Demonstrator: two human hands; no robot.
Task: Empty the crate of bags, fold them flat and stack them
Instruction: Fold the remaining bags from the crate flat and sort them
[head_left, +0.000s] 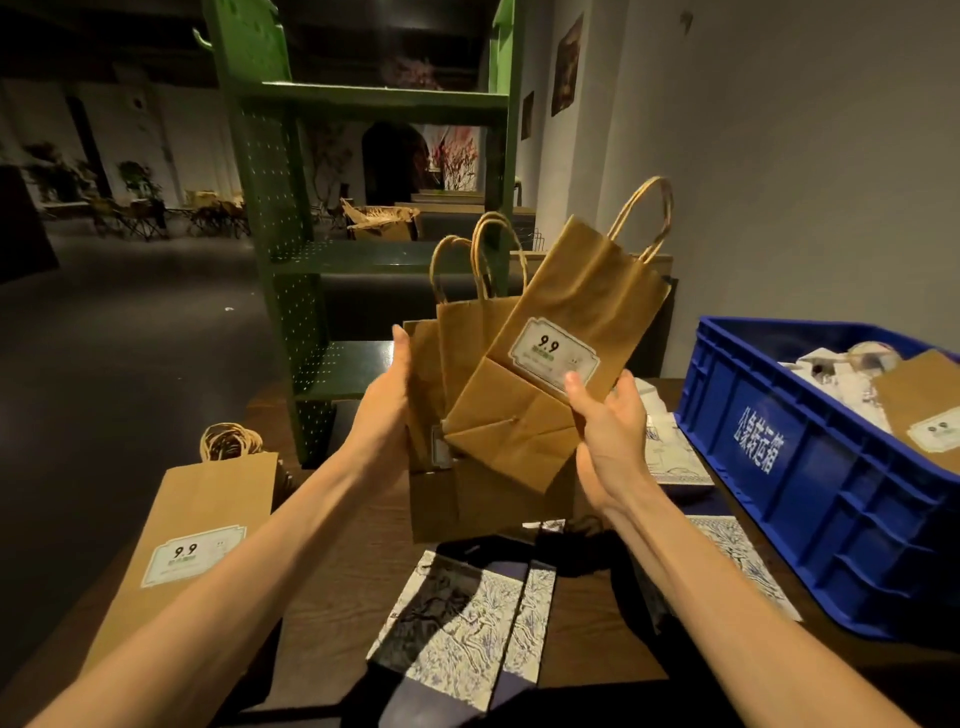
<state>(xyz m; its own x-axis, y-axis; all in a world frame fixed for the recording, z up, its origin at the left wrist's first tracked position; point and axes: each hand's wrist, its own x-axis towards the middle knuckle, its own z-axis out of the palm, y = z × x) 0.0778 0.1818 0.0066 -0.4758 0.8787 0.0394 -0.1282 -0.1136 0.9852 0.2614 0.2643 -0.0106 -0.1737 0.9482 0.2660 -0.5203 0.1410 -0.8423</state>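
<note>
- Head view: my left hand (387, 402) and right hand (610, 421) have their fingers closed on a fanned bunch of flat kraft bags (524, 374), held up over the counter (343, 597).
- More bags fill the blue crate (800, 467) to my right; a folded kraft stack (202, 540) lies left.

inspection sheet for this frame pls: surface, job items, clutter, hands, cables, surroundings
Surface: dark wooden table, dimly lit, largely covered by bags.
Job's things: blue crate at right, not empty, with a brown bag and pale items inside. Flat kraft bag stack at left, 9.9 label up. Held kraft bags, several fanned, handles up. Patterned bags lying flat near the front edge, more beside the crate.
Clutter: nothing seen beyond the bags.
Grippers: left hand grips the fan's left edge; right hand holds the front bag's lower right.
Cables: nothing seen.
Surroundings: green metal shelf behind the table, grey wall at right, dark hall with chairs beyond.
</note>
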